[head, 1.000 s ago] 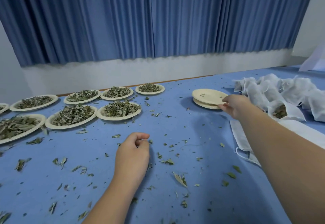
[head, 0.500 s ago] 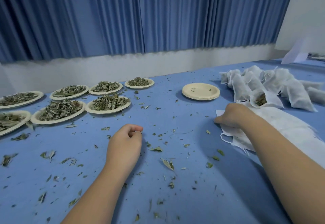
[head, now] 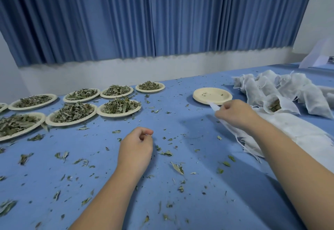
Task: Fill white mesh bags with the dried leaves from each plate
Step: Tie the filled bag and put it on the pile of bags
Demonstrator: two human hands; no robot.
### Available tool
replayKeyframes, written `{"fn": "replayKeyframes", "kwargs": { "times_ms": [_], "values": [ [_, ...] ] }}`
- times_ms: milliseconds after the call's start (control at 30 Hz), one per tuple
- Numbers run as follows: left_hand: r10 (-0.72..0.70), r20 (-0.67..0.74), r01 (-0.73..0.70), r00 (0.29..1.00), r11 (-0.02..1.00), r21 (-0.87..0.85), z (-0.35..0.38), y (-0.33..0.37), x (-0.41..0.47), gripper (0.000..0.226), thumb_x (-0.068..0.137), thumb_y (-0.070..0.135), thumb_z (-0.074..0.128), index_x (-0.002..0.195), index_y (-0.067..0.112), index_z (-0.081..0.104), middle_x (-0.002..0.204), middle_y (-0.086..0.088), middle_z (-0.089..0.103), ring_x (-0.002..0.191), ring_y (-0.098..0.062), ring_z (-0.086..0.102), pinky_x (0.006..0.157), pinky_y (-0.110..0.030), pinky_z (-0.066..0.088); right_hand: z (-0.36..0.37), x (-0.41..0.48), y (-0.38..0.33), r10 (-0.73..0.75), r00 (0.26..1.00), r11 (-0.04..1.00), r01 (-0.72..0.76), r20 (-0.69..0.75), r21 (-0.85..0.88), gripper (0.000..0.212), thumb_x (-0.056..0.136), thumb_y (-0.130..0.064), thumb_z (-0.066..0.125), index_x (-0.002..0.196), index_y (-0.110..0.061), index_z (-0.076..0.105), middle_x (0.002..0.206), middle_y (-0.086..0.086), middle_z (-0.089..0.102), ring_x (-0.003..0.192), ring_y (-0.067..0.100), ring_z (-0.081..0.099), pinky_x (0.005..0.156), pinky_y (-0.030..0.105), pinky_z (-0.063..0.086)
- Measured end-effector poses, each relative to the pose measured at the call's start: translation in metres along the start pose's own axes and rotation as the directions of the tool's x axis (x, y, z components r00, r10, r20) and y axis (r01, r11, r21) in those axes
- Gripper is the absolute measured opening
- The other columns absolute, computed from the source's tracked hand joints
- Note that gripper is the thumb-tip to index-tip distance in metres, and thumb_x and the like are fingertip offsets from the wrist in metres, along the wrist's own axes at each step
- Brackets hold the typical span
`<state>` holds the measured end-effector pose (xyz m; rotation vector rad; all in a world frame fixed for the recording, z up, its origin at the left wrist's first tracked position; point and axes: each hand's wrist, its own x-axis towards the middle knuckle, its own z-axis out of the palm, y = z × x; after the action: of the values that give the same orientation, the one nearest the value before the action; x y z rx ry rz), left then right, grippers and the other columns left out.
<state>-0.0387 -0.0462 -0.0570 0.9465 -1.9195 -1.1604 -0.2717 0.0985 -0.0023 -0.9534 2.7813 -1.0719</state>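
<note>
Head view: right hand (head: 235,115) grips half-hidden mesh bag (head: 231,132).

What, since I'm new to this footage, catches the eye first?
Heaped plates of dried leaves crowd the left of the blue table, crumbs scattered everywhere. The right hand pinches a white mesh bag beside a stack of emptied plates; filled bags pile at far right.

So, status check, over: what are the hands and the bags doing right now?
Right hand pinches an empty mesh bag above the pile. Left hand curled on the table, holding nothing visible. Leaf plates untouched; only loose scraps between.
</note>
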Motion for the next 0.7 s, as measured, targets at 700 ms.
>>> {"fn": "replayKeyframes", "kwargs": {
  "times_ms": [700],
  "values": [
    [-0.307, 0.298, 0.426, 0.904, 0.580, -0.695, -0.129, 0.021, -0.029, 0.066, 0.070, 0.060, 0.062, 0.112, 0.008, 0.065, 0.113, -0.012, 0.070, 0.100, -0.022, 0.070, 0.083, -0.032, 0.056, 0.109, -0.088, -0.200, -0.321, 0.870, 0.097, -0.362, 0.374, 0.927, 0.010, 0.092, -0.004, 0.051, 0.098, -0.007, 0.058, 0.092, 0.012, 0.066, 0.078, 0.019, 0.065, 0.075, 0.032, 0.053]
  ]
}}
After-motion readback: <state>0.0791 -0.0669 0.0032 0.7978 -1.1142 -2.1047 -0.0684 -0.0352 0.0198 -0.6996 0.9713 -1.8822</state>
